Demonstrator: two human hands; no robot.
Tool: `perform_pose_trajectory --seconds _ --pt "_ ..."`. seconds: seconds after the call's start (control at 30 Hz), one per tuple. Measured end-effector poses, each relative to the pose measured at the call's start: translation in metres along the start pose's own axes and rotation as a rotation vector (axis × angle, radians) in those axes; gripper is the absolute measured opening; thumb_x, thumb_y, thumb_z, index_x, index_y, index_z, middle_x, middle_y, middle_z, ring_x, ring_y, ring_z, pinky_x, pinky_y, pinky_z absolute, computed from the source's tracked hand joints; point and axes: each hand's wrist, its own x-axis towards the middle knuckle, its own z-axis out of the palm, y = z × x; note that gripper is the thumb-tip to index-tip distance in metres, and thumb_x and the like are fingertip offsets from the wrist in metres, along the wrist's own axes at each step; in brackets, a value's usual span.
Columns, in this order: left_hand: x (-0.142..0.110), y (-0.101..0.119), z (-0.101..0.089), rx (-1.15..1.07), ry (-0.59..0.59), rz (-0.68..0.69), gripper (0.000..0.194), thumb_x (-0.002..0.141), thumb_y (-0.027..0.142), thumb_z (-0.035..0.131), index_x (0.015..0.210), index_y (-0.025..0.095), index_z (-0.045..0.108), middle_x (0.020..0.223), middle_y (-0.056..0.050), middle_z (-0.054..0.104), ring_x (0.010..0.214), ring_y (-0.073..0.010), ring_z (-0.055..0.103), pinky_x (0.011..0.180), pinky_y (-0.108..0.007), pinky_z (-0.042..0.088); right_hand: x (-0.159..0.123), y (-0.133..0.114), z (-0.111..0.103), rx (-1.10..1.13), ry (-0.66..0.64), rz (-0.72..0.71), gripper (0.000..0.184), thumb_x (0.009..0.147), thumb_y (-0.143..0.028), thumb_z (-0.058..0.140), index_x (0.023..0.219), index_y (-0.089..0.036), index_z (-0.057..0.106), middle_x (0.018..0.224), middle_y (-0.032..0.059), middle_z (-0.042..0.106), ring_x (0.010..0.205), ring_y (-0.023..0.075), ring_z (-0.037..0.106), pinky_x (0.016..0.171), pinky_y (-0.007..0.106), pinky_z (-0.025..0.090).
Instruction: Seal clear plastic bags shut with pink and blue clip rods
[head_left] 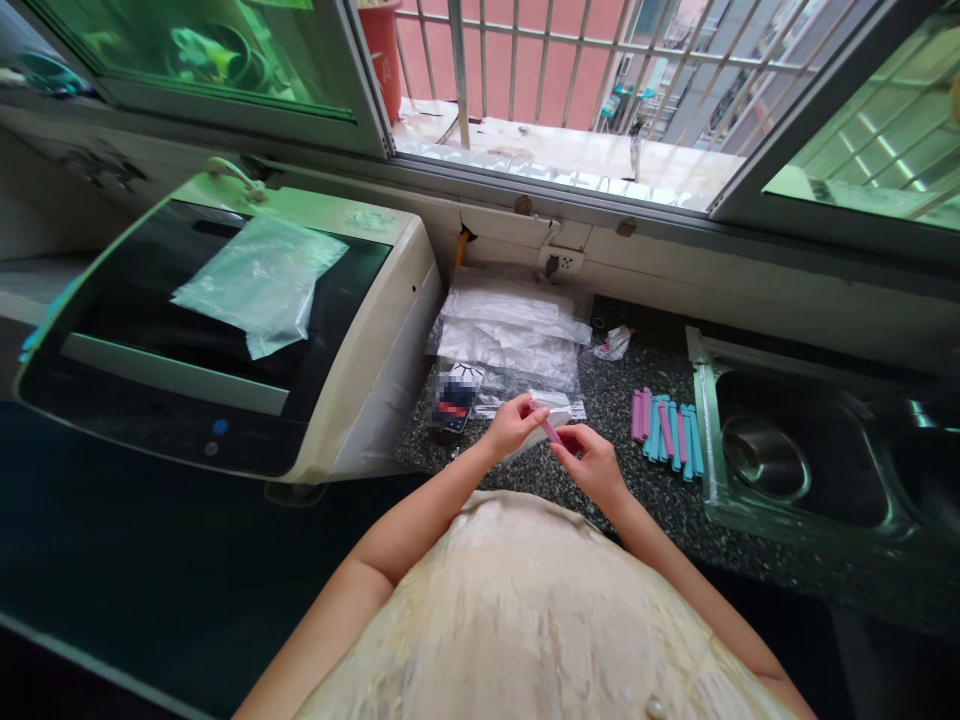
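My left hand (511, 428) and my right hand (589, 460) are close together over the front of the counter. Between them they hold a pink bag clip (547, 424), the left at its upper end and the right at its lower end. A small whitish plastic bag (528, 440) hangs at the left fingers; how it is attached to the clip is hard to make out. Just beyond my hands lies a layered stack of clear plastic bags (510, 330). Pink and blue bag clips (669, 432) are spread in a row to the right.
A washing machine (390, 350) stands at the left with a plastic bag (262, 275) on its lid. A metal sink (817, 440) holding a steel bowl borders the clips. Near the stack are a dark phone-like item (453, 400) and a crumpled wrapper (615, 343). A wall socket (562, 261) sits behind.
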Motion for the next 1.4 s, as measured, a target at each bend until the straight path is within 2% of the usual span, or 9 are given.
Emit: perform_pose_trajectory --seconds 0.2,0.37,0.63,1.0,1.4 --pt "0.001 0.004 -0.002 -0.002 -0.025 0.021 0.039 0.067 0.052 0.056 0.060 0.017 0.039 0.055 0.006 0.036 0.054 -0.0072 0.033 0.054 -0.022 0.027 0.001 0.004 0.002 0.225 -0.031 0.160 0.026 0.071 -0.040 0.061 0.084 -0.017 0.061 0.073 0.0034 0.063 0.062 0.0145 0.056 0.058 0.027 0.047" --pt "0.001 0.009 -0.002 0.002 -0.038 0.023 0.041 0.066 0.052 0.057 0.059 0.016 0.038 0.054 0.006 0.034 0.054 -0.0069 0.032 0.053 -0.022 0.026 0.000 0.005 0.004 0.340 -0.080 0.244 0.029 0.070 -0.042 0.062 0.083 -0.016 0.061 0.069 0.0019 0.061 0.056 0.0120 0.052 0.049 0.023 0.042" --pt "0.002 0.011 -0.001 -0.003 -0.062 0.018 0.043 0.065 0.053 0.058 0.058 0.016 0.038 0.055 0.006 0.034 0.054 -0.0064 0.031 0.052 -0.022 0.026 -0.001 0.003 0.005 0.395 -0.126 0.284 0.028 0.072 -0.042 0.059 0.081 -0.016 0.060 0.059 -0.0014 0.053 0.050 0.0091 0.044 0.045 0.021 0.037" --pt "0.004 0.011 -0.002 -0.047 -0.070 -0.004 0.044 0.062 0.054 0.060 0.058 0.016 0.039 0.055 0.006 0.035 0.055 -0.0064 0.032 0.053 -0.021 0.028 0.001 -0.004 0.005 0.416 -0.130 0.332 0.031 0.070 -0.047 0.059 0.075 -0.016 0.058 0.055 -0.0031 0.050 0.047 0.0083 0.042 0.045 0.021 0.035" --pt "0.004 0.011 -0.004 -0.038 -0.076 -0.003 0.044 0.062 0.054 0.061 0.058 0.016 0.038 0.054 0.006 0.034 0.054 -0.0063 0.031 0.052 -0.021 0.027 0.002 -0.003 0.007 0.426 -0.142 0.323 0.030 0.069 -0.046 0.060 0.074 -0.017 0.057 0.053 -0.0040 0.048 0.046 0.0082 0.042 0.043 0.021 0.034"
